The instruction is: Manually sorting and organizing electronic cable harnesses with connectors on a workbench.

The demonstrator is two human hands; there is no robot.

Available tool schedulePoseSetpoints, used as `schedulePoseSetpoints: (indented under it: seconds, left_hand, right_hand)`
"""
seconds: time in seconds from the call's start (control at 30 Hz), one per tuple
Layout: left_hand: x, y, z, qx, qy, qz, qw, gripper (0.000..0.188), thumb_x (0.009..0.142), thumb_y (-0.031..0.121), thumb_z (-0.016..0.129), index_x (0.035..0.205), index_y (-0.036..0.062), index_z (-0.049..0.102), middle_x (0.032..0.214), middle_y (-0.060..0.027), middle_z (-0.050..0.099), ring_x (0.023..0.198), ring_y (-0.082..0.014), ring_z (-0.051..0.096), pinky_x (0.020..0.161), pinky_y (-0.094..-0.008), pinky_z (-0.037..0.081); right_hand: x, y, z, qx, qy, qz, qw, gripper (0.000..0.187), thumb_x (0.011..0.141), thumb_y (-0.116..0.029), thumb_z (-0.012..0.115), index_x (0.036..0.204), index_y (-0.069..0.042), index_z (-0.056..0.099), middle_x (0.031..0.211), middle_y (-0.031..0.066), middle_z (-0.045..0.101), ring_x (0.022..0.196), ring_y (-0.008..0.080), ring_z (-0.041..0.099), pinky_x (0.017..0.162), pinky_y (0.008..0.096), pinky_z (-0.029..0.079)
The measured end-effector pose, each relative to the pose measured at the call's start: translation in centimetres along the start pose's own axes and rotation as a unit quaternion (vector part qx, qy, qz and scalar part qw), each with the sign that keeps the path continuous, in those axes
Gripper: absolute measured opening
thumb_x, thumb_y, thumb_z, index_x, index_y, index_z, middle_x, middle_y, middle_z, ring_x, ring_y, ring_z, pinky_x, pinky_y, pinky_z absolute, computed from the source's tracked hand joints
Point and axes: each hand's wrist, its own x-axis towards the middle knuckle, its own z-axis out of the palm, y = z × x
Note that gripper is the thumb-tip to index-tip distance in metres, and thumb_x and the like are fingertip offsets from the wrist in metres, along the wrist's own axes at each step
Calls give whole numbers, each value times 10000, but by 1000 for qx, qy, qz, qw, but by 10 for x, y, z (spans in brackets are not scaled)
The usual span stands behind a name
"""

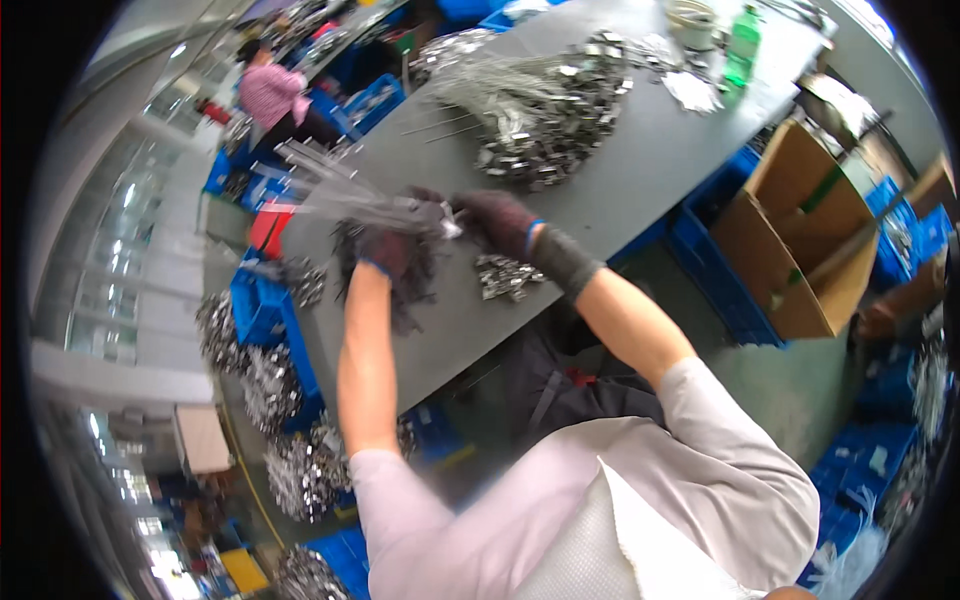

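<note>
My left hand (pixel 388 250), in a dark glove, is closed round a bundle of long thin silvery metal strips (pixel 340 195). The strips fan out toward the far left, and their bunched end points right. At that end is my gloved right hand (pixel 500 222), its fingers curled in; what they grip is hidden. Dark strip-like pieces (pixel 415 285) lie under and beside my left hand. A small pile of shiny metal pieces (pixel 507 277) sits near the table's front edge, just below my right hand. Farther off lies a large heap of similar strips with shiny ends (pixel 550 120).
The grey table (pixel 640 170) carries a green bottle (pixel 742 45) and a pale bucket (pixel 692 22) at its far end. Right of it stands an open cardboard box (pixel 800 230). Blue crates (pixel 258 305) and shiny metal bundles line the left. A person in pink (pixel 272 95) is beyond.
</note>
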Motion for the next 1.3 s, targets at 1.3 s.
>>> schedulePoseSetpoints:
  seconds: [1.3]
  left_hand:
    - [-4,18,40,-274,83,-213,934,260,1008,203,559,1176,18,629,1080,-116,687,973,-247,679,849,-383,584]
  right_hand:
    - [15,-92,-24,-204,-172,239,934,307,958,-314,627,1056,-40,722,780,30,674,657,100,635,573,274,524]
